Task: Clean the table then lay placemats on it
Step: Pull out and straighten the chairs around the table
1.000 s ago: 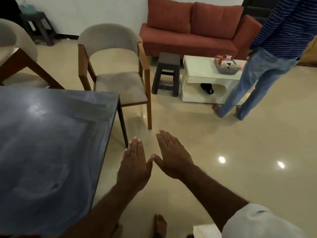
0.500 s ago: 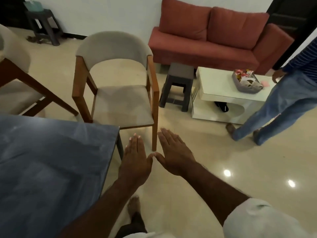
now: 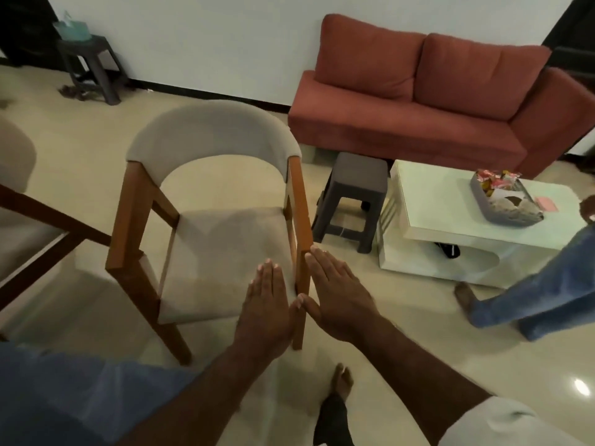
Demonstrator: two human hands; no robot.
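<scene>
Orange-brown wood, the near arm of the armchair point(image 3: 222, 249), shows between two sets of fingers that are straight, pressed side by side and holding nothing. The left hand point(image 3: 265, 313) and right hand point(image 3: 341, 297) are held flat, palms down, thumb tips touching, apparently in the air in front of the chair rather than resting on it. This pose is the same as a second ago; what lies under and around the hands has changed. They hung then over bare floor point(image 3: 418, 349) just off the corner of the dining table point(image 3: 64, 400), whose dark top filled the left of the view. Now only a corner of that top remains at the lower left, behind the left forearm, and the armchair sits directly ahead. Beyond it stand a grey stool point(image 3: 354, 188), a white coffee table point(image 3: 450, 204) bearing a grey tray point(image 3: 502, 210) of snack packets, and a red sofa point(image 3: 418, 104) against the wall. The person in jeans point(image 3: 547, 304) has drifted to the right edge. The wearer has probably turned away from the table. No cloth or placemat is in view, so neither wiping nor laying is under way, and something likely has to be fetched first.
</scene>
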